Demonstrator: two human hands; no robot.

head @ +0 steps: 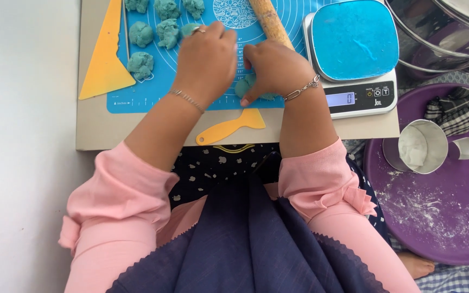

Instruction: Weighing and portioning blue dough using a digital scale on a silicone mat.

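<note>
Far left of the fingers: pale bare floor, then the edge of a low grey board [90,135] carrying a blue silicone mat [137,97].

Yellow triangular scraper [104,54] lying on the mat's left margin, well left of the left hand. Seven or so teal dough lumps [141,64] in loose rows just left of and beyond that hand's fingertips, apart from each other.

Left hand [204,62] palm down, ring on one finger, fingers curled over what looks like another teal lump at the knuckles; grasp itself hidden, so cannot tell how firmly closed.

Right hand [272,68] just beside it, fingers bent and pressing down on a teal dough piece [251,89] against the mat, piece showing under the fingertips near the mat's near edge.

Judged step: portioning or rounding dough. Done well with even downward pressure, piece kept on the mat rather than sliding onto the board, finished lumps spaced so as not to stick.

Small yellow scraper [232,127] on the board, nearer the body than both hands. Wooden rolling pin [271,21] beyond the right fingers, angled across the mat.

Right of the fingers: kitchen scale [354,59] with blue-covered platform. Further right, steel vessels [441,32], a purple floured tray [435,217] holding a steel cup [419,146] and a checked cloth [457,111]. Work at floor level, seated.
</note>
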